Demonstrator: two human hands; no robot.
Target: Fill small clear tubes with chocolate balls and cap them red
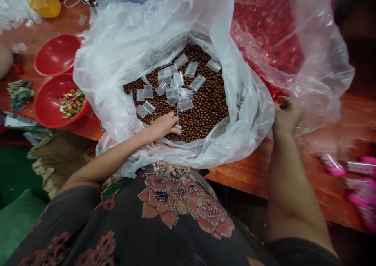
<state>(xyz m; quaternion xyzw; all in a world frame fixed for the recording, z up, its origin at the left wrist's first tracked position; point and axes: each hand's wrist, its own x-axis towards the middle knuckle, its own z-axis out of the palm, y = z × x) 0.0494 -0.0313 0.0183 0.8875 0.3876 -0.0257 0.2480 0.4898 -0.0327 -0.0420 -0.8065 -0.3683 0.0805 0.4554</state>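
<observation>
A large white plastic bag [246, 136] lies wide open in front of me, filled with small round brown balls [202, 117]. Several small clear plastic boxes [178, 79] are scattered on top of the balls. My left hand [165, 125] reaches over the bag's near left rim, thumb and fingers closed on a small clear plastic box [178, 127] just above the balls. Beyond the bag's right side, my right hand [287, 115] is curled beside a clear bag of shiny red pieces [267, 31]. Its fingers look closed, but what is in them is hidden and blurred.
Two red bowls [57, 54] stand at the left, the nearer holding wrapped candies [72, 103]. Behind them is a yellow container [47, 3], with a crumpled cloth [20, 95] at far left. Pink-capped tubes [331, 164] lie at the right on the reddish table [246, 176].
</observation>
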